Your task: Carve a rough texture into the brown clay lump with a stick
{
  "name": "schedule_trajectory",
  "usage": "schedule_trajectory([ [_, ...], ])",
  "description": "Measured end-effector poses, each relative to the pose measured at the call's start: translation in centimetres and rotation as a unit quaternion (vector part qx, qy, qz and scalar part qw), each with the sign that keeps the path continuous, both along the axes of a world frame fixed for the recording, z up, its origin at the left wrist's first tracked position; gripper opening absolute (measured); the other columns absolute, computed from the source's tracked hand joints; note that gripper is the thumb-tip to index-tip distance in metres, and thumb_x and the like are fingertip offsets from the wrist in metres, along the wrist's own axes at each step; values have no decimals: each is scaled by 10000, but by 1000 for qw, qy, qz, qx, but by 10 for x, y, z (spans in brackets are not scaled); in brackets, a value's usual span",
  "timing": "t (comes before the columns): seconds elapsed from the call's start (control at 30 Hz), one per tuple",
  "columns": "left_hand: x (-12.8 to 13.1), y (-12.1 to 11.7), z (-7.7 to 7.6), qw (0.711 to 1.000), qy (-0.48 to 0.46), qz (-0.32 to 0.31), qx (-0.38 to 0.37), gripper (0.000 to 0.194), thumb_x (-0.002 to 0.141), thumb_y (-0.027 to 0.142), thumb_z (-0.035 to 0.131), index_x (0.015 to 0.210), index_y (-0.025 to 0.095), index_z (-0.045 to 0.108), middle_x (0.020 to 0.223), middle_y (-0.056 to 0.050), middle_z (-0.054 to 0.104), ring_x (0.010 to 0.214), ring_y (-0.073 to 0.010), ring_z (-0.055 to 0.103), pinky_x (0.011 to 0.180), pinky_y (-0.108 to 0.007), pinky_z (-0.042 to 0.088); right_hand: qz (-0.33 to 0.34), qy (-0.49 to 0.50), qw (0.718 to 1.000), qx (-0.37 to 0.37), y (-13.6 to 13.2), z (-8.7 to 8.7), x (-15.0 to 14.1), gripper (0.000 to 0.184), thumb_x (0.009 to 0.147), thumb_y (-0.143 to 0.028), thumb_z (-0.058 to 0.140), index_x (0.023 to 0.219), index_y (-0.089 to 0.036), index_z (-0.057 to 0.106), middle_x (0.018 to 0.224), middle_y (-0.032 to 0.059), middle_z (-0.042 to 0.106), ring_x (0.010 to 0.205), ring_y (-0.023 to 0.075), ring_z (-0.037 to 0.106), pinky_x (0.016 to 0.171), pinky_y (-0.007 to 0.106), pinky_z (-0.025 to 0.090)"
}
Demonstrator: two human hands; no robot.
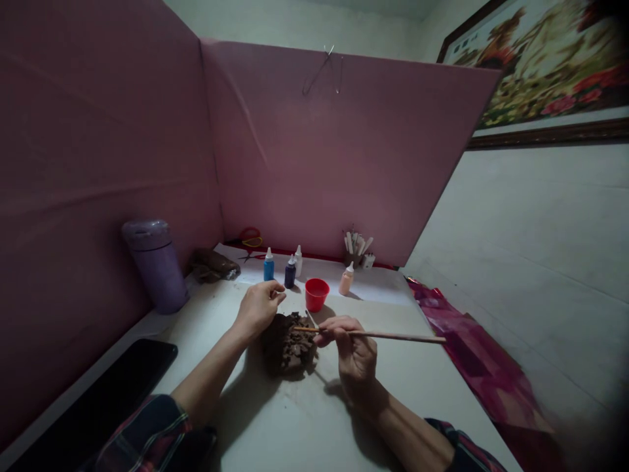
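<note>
A rough lump of dark brown clay with a crumbly, textured top sits on the white table in front of me. My right hand grips a long thin wooden stick, its left end reaching over the clay's top. A second slim, pale tip sticks up from the same fingers; what it belongs to is hidden. At the clay's upper left edge is my left hand, fingers curled and thumb close to the fingertips. Whether something small is between them cannot be seen. A red cup stands just behind the clay.
Blue, dark, white and peach bottles stand behind. Further back are scissors and a holder of tools. At left are a purple tumbler, wrapped clay and a black phone. Pink panels enclose the table.
</note>
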State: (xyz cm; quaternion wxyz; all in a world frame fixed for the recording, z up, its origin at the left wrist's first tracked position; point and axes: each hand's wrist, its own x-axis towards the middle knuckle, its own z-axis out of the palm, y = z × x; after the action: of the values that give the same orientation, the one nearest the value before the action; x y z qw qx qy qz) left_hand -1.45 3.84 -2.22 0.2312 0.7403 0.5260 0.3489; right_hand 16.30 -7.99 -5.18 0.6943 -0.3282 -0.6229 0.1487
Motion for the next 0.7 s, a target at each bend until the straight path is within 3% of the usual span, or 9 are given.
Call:
schedule_trajectory([
  [0.1,-6,7,-18,999,-39,34,-15,243,762,321,574,883,166,718,785,-68,716,727,-190,625,671,-269,426,-10,-43,999,-30,1,-5,0,138,957,-201,486,895,-189,609,828,51,638,689,151,659,599,280,568],
  [0.27,-9,10,-35,994,-89,1,-64,236,733,341,559,769,156,702,678,-42,690,659,-178,611,622,-255,424,-5,-79,995,-59,2,-8,-1,158,966,-202,460,899,-181,602,872,52,625,624,119,639,585,262,556],
  [0.47,-3,1,-29,991,-93,-32,-88,289,716,408,555,666,153,681,650,-44,664,636,-176,567,577,-251,387,3,-83,991,-106,2,-8,-6,182,966,-231,463,867,-181,608,777,31,626,600,122,600,580,265,524],
  [0.7,-3,-3,-26,992,-81,-33,-91,303,728,420,537,637,157,658,625,-31,626,618,-163,525,567,-249,347,0,-29,1000,-9,0,-4,-2,169,960,-164,460,867,-203,597,759,44,635,798,187,636,671,324,533],
])
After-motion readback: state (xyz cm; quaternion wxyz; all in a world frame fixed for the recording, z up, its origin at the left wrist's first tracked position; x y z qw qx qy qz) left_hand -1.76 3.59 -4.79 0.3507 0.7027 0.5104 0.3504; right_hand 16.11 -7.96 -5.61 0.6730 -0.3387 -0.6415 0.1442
